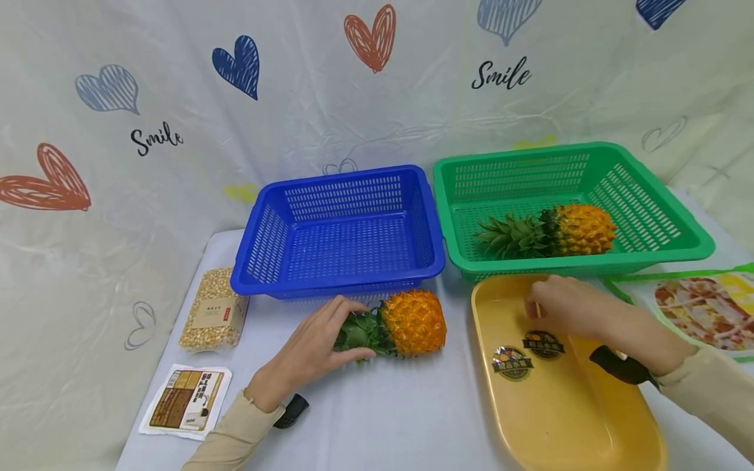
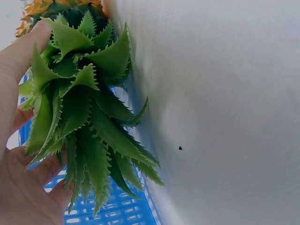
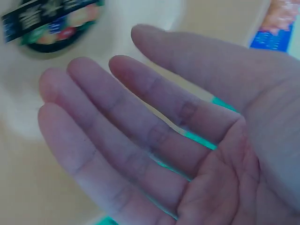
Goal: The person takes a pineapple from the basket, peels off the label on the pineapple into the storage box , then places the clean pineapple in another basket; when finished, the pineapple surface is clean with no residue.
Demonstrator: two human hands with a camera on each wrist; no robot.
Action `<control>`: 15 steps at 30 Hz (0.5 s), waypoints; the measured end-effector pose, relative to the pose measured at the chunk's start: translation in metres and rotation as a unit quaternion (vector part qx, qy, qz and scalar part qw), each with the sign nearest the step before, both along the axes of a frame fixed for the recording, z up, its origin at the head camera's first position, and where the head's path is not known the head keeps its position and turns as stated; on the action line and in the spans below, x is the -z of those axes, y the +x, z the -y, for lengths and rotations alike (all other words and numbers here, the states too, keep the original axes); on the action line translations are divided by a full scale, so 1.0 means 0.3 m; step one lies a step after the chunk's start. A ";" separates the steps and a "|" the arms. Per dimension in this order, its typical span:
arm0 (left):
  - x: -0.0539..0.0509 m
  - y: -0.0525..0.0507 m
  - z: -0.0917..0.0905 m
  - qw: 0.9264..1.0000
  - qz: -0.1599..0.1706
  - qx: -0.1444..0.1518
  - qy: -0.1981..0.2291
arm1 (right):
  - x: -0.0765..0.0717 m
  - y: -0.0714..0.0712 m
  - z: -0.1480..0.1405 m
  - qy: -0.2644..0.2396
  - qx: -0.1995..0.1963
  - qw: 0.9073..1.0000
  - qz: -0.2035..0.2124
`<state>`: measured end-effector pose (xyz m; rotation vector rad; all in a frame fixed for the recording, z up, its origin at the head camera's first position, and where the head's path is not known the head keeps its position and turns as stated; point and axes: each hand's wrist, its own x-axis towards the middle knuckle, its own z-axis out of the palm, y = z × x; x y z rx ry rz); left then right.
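An orange pineapple (image 1: pixel 414 322) lies on its side on the table in front of the blue basket, green leaves to the left. My left hand (image 1: pixel 321 337) holds it by the leafy crown (image 2: pixel 89 112), thumb on one side and fingers partly hidden behind the leaves. Over the far end of the yellow tray (image 1: pixel 565 405) is my right hand (image 1: pixel 568 306); its fingers (image 3: pixel 126 117) are slightly bent, with nothing in them. Two dark labels (image 1: pixel 512 364) show on the tray's floor. A second pineapple (image 1: pixel 583 229) lies inside the green basket (image 1: pixel 665 252).
The blue basket (image 1: pixel 338 288) stands behind the left pineapple, beside the green one. At the left are a pack of yellow kernels (image 1: pixel 206 288) and a flat white packet (image 1: pixel 187 400). A green-edged printed bag (image 1: pixel 701 307) lies right of the tray. A heart-patterned cloth (image 1: pixel 294 98) hangs behind.
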<state>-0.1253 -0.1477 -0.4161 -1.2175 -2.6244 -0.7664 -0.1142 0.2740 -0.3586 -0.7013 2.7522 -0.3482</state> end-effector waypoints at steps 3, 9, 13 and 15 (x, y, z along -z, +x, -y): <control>-0.003 0.000 0.000 1.000 -0.006 0.001 0.001 | -0.033 0.010 0.020 0.006 -0.012 1.000 0.010; -0.004 0.004 0.001 1.000 -0.016 0.002 0.001 | -0.116 0.024 0.106 -0.069 -0.052 0.996 -0.024; -0.005 0.007 -0.002 1.000 -0.016 0.002 -0.001 | -0.168 0.035 0.190 -0.133 -0.084 0.986 -0.055; -0.007 0.007 -0.005 1.000 -0.015 0.003 -0.002 | -0.188 0.037 0.230 -0.158 -0.102 0.980 -0.060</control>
